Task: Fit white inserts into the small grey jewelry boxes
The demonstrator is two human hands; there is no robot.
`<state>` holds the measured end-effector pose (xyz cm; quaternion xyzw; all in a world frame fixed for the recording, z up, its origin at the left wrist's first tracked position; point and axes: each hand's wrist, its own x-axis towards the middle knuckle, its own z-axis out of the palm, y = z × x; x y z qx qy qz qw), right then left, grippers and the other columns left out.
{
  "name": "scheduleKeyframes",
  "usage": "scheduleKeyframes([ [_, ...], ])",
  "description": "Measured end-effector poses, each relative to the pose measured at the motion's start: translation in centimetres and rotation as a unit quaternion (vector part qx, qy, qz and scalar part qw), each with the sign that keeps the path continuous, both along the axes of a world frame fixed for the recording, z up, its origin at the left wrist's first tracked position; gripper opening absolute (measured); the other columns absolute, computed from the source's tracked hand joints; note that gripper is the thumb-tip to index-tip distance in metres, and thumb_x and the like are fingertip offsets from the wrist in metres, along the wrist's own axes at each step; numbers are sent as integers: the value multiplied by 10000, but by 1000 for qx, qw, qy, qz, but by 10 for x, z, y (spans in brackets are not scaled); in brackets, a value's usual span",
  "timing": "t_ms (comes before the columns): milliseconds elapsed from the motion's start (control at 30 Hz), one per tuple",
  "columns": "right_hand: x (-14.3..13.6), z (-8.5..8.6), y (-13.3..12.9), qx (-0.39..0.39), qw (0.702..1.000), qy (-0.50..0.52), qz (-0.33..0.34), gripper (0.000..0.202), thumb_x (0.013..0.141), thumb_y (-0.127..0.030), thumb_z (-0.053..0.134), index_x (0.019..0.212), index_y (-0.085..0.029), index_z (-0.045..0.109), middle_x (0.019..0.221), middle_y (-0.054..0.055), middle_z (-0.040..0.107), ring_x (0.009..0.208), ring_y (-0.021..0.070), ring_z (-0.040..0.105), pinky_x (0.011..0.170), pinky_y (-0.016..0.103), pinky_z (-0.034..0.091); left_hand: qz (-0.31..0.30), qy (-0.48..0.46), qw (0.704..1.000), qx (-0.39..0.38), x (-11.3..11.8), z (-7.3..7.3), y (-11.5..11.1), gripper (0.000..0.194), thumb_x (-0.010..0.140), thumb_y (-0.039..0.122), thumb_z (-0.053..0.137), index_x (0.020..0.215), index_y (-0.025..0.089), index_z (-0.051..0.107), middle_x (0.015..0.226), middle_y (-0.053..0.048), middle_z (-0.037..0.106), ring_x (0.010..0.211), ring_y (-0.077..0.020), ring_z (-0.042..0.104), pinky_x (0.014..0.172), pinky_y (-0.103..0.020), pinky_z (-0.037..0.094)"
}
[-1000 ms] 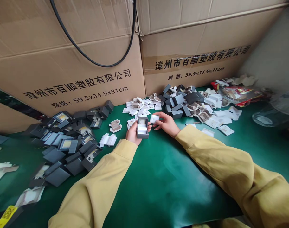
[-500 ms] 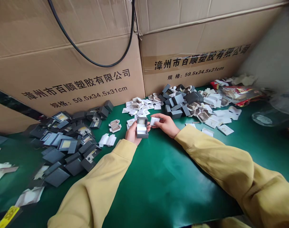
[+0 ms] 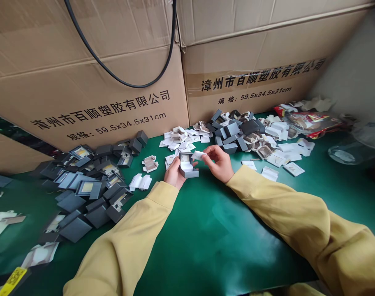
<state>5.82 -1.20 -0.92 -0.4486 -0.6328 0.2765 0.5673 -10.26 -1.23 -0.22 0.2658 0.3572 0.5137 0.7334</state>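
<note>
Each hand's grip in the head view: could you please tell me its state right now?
Left hand: closed, holding an open gray box.
Right hand: closed, holding a small white piece.

The green table (image 3: 218,246) has a glossy top. A heap of dark boxes (image 3: 95,187) lies at its left, a smaller heap (image 3: 232,130) farther back. White inserts (image 3: 179,139) lie beside that, loose cards (image 3: 294,169) and a plastic bag (image 3: 312,122) further right.
</note>
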Motion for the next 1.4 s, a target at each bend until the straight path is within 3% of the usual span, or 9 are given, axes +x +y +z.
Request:
scheduleKeyframes([
  [133,-1,-1,-4,-6,999,-13,42,245,820,-415,478,941,-205,515,862,35,605,684,140,611,653,279,508,-20,-5,999,37,2,-1,-1,254,854,283,417,1054,166,522,1001,-101,620,848,-234,624,756,-426,481],
  [267,-1,1,-7,16,996,-44,71,207,843,-374,458,910,-202,551,909,45,611,709,138,630,672,273,519,-34,-3,997,65,1,-7,1,234,832,267,467,1031,164,535,956,-77,623,828,-198,609,733,-346,480],
  [433,0,3,-8,101,988,-89,74,148,845,-287,467,875,-199,582,895,60,604,810,147,601,661,259,521,-19,1,998,63,0,-14,3,221,796,252,530,1005,179,542,857,-31,609,734,-131,581,692,-264,455],
  [700,1,1,-5,161,975,-136,67,134,847,-218,473,885,-202,600,864,55,613,790,138,594,698,263,511,-17,7,998,62,3,-7,0,235,764,282,572,969,167,552,840,-27,594,740,-125,558,685,-248,432],
  [1000,1,-2,1,177,966,-178,65,130,835,-228,506,878,-214,628,830,40,642,756,149,554,699,295,488,-21,40,997,61,3,-8,-1,251,735,308,612,947,192,543,788,2,570,672,-105,525,606,-214,392],
  [1167,3,-3,3,206,956,-210,5,108,812,-254,538,825,-223,640,848,59,589,794,174,515,694,322,472,-44,59,995,74,2,-11,-2,278,741,349,606,979,220,546,767,14,565,639,-100,509,578,-214,382],
  [1400,2,-5,1,157,970,-184,27,133,831,-251,502,937,-206,569,773,28,537,647,126,492,609,265,453,-57,85,991,89,3,-12,-3,308,735,379,609,993,219,554,796,5,567,656,-108,506,587,-224,392],
])
